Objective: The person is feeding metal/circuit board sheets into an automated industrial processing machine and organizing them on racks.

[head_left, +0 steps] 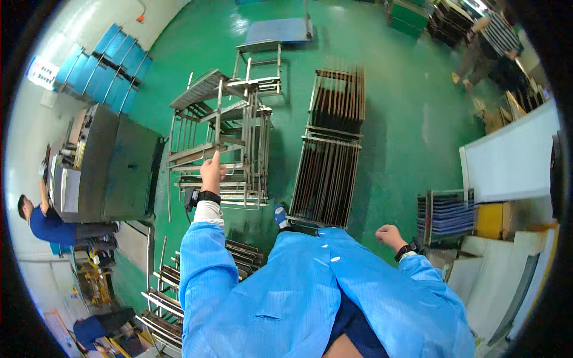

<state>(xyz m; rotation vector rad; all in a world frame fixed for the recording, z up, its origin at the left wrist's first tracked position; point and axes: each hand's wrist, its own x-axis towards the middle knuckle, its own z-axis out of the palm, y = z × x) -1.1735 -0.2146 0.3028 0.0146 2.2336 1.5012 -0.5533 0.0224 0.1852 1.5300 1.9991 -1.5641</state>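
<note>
My left hand [212, 174] reaches forward with its fingers curled round part of a bare metal rack [206, 152], its thumb pointing away from me. The rack is one of several nested silver frames with rails and posts. My right hand [389, 236] hangs low at my right side, loosely closed, with nothing visible in it. Between the hands, in front of my feet, stand two slotted racks: a near one [325, 179] filled with upright dark panels and a far one [337, 98] set end to end with it.
More metal racks [164, 310] stand at my left hip. A blue-topped cart [277, 31] is ahead. On the right are a rack of blue trays [447, 215] and a white board [507, 155]. A person in dark blue [57, 221] works at a grey machine [119, 167]; another person [495, 42] is far right.
</note>
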